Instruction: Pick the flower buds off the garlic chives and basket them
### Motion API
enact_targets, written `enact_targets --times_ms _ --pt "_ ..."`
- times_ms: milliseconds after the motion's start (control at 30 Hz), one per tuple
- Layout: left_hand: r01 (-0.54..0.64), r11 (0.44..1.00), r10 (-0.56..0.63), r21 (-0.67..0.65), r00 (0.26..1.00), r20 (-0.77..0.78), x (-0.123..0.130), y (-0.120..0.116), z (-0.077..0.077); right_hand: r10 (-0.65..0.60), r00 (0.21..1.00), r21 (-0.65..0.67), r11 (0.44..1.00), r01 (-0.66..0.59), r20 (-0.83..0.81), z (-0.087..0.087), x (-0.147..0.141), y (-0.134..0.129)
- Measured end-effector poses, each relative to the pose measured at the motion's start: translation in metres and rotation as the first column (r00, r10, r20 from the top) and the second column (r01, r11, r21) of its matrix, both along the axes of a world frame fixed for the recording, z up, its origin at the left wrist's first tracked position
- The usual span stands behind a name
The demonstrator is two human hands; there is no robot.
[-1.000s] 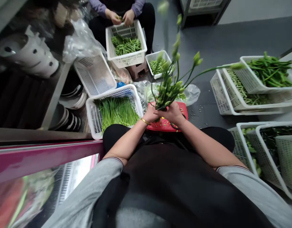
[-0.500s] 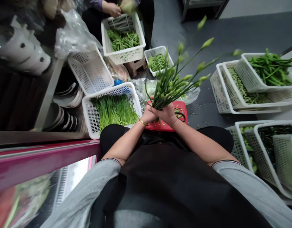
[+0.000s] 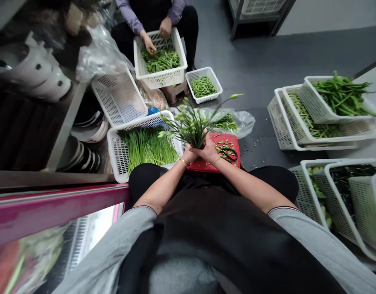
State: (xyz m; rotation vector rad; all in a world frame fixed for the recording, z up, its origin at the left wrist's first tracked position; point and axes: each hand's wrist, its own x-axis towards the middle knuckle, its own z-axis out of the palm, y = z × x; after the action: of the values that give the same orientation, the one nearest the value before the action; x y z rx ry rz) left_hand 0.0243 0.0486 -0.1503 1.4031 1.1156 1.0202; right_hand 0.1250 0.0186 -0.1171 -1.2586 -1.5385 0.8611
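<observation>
Flowering-chive bunch (image 3: pixel 192 125) swung leftward; left hand (image 3: pixel 189 155) and right hand (image 3: pixel 210 151) both clasp its stems, apparently still mid-handling.

Grey sleeves (image 3: pixel 114 241) — black apron (image 3: pixel 206 220)
</observation>
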Motion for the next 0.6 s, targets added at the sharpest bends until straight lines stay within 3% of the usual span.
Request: enact_targets --times_ms 100,200,333,433,500,600 --pt "-0.010 0.999 0.011 -0.040 1.000 0.007 -0.007 0.000 0.015 0.062 0.998 0.026 0.998 -0.062 -0.013 -0.001 0.016 0.000" --pt "-0.055 0.995 0.065 -0.080 0.990 0.124 -0.012 0.008 0.046 0.082 0.995 0.084 0.994 -0.076 -0.064 0.011 0.039 0.006" --pt "-0.028 0.953 0.148 -0.303 0.912 0.384 -0.007 0.023 0.091 0.171 0.982 -0.093 0.980 -0.178 -0.083 0.027 0.042 0.011" --pt "0.021 0.902 0.186 -0.432 0.883 0.431 0.000 0.023 0.108 0.284 0.920 -0.305 0.881 -0.362 -0.271 0.029 0.024 0.002" --pt "0.050 0.900 0.155 -0.434 0.892 0.424 0.002 0.013 0.112 0.324 0.858 -0.365 0.802 -0.473 -0.398 0.028 0.015 -0.009" --pt "0.179 0.926 -0.020 -0.333 0.903 0.428 0.000 -0.004 0.119 0.336 0.829 -0.358 0.782 -0.510 -0.447 0.026 0.014 -0.020"
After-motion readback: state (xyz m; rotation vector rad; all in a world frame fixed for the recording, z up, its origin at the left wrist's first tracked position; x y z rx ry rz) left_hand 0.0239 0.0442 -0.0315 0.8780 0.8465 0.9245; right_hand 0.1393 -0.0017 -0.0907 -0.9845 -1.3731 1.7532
